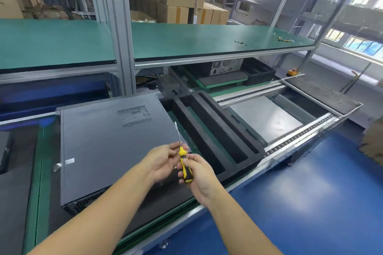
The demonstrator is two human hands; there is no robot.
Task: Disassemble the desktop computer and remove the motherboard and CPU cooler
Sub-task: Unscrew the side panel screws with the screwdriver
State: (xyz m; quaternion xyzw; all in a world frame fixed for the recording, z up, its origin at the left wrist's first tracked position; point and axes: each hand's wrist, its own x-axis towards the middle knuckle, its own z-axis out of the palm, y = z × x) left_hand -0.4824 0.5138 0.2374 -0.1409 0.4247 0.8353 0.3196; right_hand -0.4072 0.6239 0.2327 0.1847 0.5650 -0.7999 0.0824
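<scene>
The computer (107,147) lies flat on the bench (39,192), closed, with its wide side panel (93,172) facing up. Its long axis runs from the near edge of the bench toward the far edge. A perforated face (83,203) looks toward the near edge.

Both hands hang above its near right corner, so most of the case lies to their left and ahead. The left hand (163,161) is the nearer one to the panel. The right hand (199,174) is curled around the handle of the screwdriver (183,161), and the left hand pinches it where the shaft begins. The tip points away and up and touches nothing.

A foam tray (217,130) sits just right of the case. I judge the panel must come off first.
</scene>
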